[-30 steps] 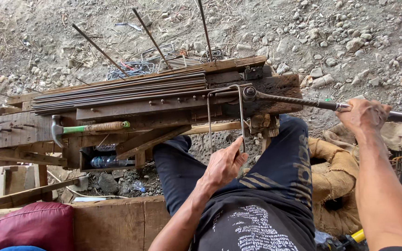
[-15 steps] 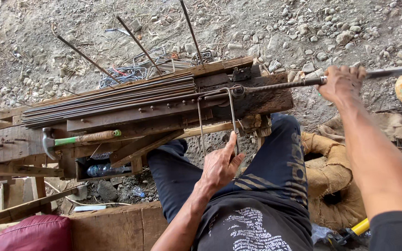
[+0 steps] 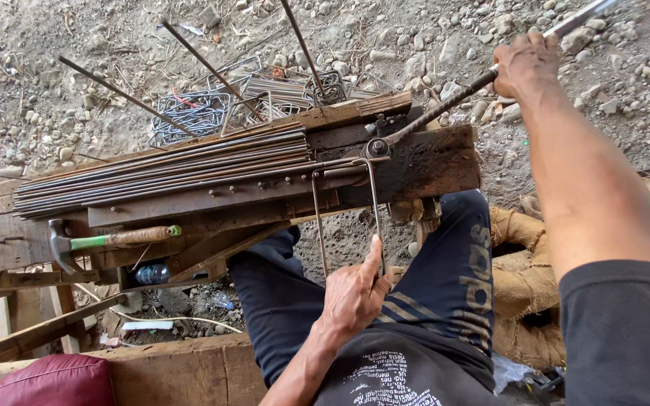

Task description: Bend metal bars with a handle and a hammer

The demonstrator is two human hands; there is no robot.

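Two grips are closed: the bending lever (image 3: 445, 105) is clasped by the right hand (image 3: 524, 64), the half-bent wire stirrup (image 3: 344, 218) by the left hand (image 3: 355, 293); a bend is underway, and steady holding below seems needed.

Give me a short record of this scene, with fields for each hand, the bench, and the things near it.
left hand: left hand grips the bent wire rod hanging from the bench edge
right hand: right hand grips the long lever bar, raised up to the right
bench: wooden bench with a pivot pin
on bench: bundle of straight rods, lying flat
under bench: hammer with green neck; plastic bottle
behind bench: pile of bent stirrups on gravel
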